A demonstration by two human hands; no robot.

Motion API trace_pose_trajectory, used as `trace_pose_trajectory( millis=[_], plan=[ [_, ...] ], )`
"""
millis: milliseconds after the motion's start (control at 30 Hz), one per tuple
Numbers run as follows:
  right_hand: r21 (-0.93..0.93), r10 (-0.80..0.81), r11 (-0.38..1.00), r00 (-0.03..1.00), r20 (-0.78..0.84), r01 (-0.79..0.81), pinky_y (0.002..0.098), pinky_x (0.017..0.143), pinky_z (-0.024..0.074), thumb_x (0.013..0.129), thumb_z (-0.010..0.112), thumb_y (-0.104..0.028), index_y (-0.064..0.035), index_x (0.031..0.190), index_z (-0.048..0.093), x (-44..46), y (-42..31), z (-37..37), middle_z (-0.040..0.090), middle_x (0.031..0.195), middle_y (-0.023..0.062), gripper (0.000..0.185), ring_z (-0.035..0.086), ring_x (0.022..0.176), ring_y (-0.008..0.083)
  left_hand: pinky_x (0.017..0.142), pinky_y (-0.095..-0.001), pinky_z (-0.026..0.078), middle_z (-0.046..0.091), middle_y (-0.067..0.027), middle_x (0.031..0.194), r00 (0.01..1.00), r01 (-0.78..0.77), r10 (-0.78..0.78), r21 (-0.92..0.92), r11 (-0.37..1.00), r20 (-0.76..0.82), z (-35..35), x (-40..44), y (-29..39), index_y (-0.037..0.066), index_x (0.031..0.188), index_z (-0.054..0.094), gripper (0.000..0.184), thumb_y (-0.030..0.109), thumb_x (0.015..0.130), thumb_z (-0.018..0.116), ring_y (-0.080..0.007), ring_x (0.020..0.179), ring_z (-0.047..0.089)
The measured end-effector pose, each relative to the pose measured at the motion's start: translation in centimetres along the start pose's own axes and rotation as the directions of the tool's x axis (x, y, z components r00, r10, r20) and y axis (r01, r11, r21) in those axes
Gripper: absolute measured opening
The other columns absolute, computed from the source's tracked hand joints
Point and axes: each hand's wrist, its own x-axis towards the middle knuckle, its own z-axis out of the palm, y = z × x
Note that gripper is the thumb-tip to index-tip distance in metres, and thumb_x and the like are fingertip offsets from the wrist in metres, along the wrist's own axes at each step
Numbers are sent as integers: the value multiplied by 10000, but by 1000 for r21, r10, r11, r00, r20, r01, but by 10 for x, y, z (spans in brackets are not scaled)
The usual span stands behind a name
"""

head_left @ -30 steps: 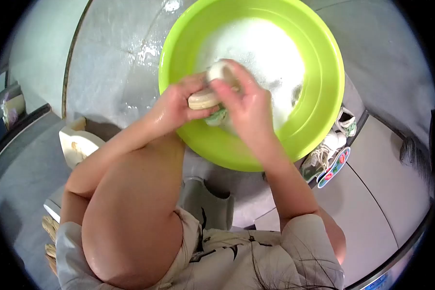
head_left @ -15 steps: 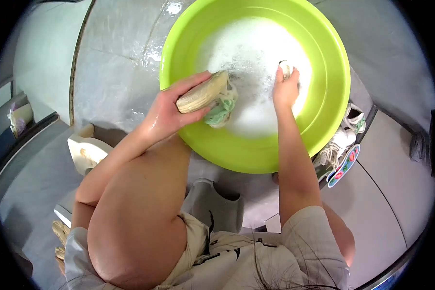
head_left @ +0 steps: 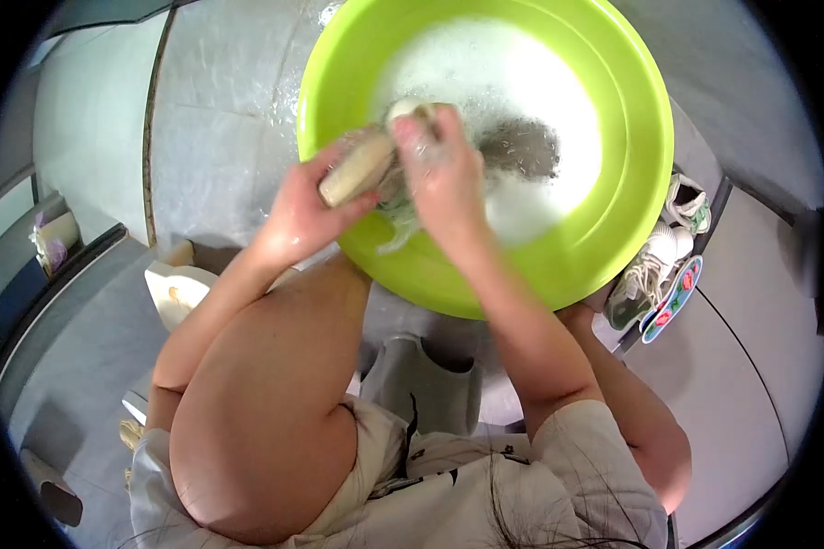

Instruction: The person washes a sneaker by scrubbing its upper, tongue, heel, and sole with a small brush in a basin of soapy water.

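My left hand (head_left: 302, 206) grips a wet sneaker (head_left: 357, 169) by its beige sole, above the left side of a lime-green basin (head_left: 449, 288). Whitish and greenish parts of the shoe hang below. At the shoe's far end, my right hand (head_left: 439, 165) is closed on a small pale, rounded thing (head_left: 407, 108), held against or close to the shoe. Motion blurs the fingers and the shoe's upper, and my right hand covers part of it. White suds (head_left: 471, 55) float on the water in the basin, with a dark foam-free patch (head_left: 522, 151) right of my hands.
To the basin's right stand white sneakers with green trim (head_left: 687, 203) and laces (head_left: 648, 274), beside a flowered, blue-edged flat piece (head_left: 673, 300). A white plastic item (head_left: 181, 291) is at my left. A grey stool (head_left: 421, 380) stands between my legs. The tiled floor (head_left: 206, 137) is wet.
My right hand has come left from the basin's right side to the shoe, bringing the pale thing with it. My left hand still holds the shoe. A dark gap shows in the suds.
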Motion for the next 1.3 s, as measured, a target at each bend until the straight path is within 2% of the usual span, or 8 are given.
trace_pose_trajectory(
  millis=[133,267,433,567,900,1033,1133,1300],
  plan=[
    [-22,-147,989,989,-13,147,469,721,515,890,623,-491,-53,1067,566,-17,-2,17,682,889,182,476,669,858,389,1015,-332,435,587,-153,1307,995,17,13,-300,954,98,-10,2,-35,-11,1401,446,643,96,819,697,-177,1172,560],
    [-26,69,997,998,1,-69,481,716,519,888,613,-507,-27,1087,556,10,0,2,676,899,208,522,666,853,406,949,-335,473,617,-183,1227,996,-83,88,157,984,-28,-2,-1,-11,9,1349,494,608,117,797,726,-188,1101,595],
    [-93,47,995,994,96,-38,468,701,527,918,583,-478,-13,1130,550,-15,-12,8,679,886,209,512,680,804,395,996,-344,460,630,-153,1229,980,184,-190,108,977,53,-11,-6,-15,42,1345,519,578,26,792,685,-218,1142,596],
    [-149,175,977,974,140,-154,417,660,506,957,551,-451,3,1076,530,8,-10,-14,662,844,220,470,667,766,352,969,-347,474,648,-161,1182,995,-84,83,21,996,63,-7,-5,-4,29,1298,545,564,20,756,702,-232,1121,611],
    [-264,79,964,961,267,-6,491,657,501,956,502,-511,-2,1009,543,-7,-22,-18,647,762,240,513,654,729,413,954,-356,476,662,-152,1151,995,76,-88,248,966,36,-2,-10,7,9,1286,554,555,-5,749,691,-236,1097,625],
    [-198,295,946,935,200,-256,446,651,477,957,517,-509,8,1038,541,23,8,-32,646,804,214,523,661,751,345,1008,-370,451,580,-191,1298,998,-17,1,250,968,64,-3,-6,-7,45,1363,489,647,13,743,671,-322,1196,573],
    [-208,88,977,967,239,-37,439,659,485,967,496,-512,13,1052,544,-4,-24,-22,651,807,201,535,654,732,347,1012,-373,449,582,-190,1297,987,114,-142,303,946,72,-5,-4,-1,37,1366,482,653,1,738,658,-331,1206,565],
    [-413,361,878,903,233,-244,457,791,502,944,500,-552,20,1156,546,42,37,-37,666,982,233,612,656,916,378,999,-367,456,587,-190,1289,998,-26,13,228,973,57,-2,-7,-5,40,1380,472,653,-8,752,644,-303,1199,578]
  ],
)
